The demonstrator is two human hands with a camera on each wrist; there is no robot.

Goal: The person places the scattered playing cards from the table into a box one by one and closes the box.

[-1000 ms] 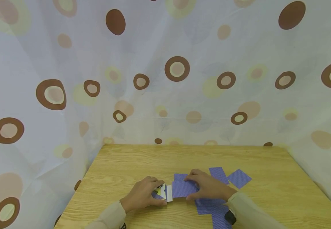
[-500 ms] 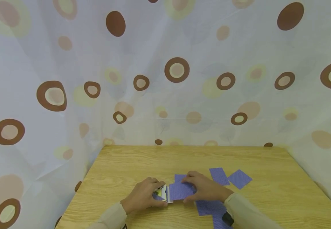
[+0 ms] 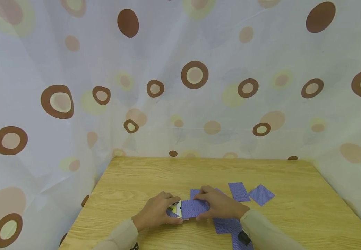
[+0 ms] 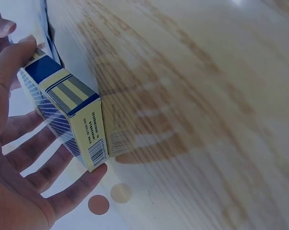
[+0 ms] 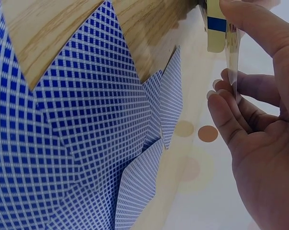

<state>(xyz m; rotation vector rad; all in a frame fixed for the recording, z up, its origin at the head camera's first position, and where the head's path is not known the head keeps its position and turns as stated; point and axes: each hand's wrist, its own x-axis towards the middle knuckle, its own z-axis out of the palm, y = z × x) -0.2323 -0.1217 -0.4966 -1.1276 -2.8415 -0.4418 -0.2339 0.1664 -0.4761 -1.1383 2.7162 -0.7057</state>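
Observation:
My left hand point(image 3: 154, 212) grips a small playing-card box point(image 4: 80, 117) lying on the table, thumb on one side and fingers on the other. The box has blue checks, cream edges and a barcode on its end. Between thumb and fingers, my right hand point(image 3: 223, 205) pinches a blue-backed playing card point(image 3: 194, 208) at the box's right end. The right wrist view shows that card almost edge-on, so whether it is one card or a few I cannot tell. How far the card's left edge enters the box is also unclear.
Several loose cards point(image 5: 89, 91) lie back up and overlapping on the wooden table point(image 3: 143, 173), beneath and beside my right forearm. One card point(image 3: 261, 194) lies farther right, near another card point(image 3: 239, 191). A spotted cloth point(image 3: 180, 104) hangs behind the table.
My right hand has moved left with the playing card, whose left edge now covers the white flap at the box's mouth. My left hand and the box have stayed in place.

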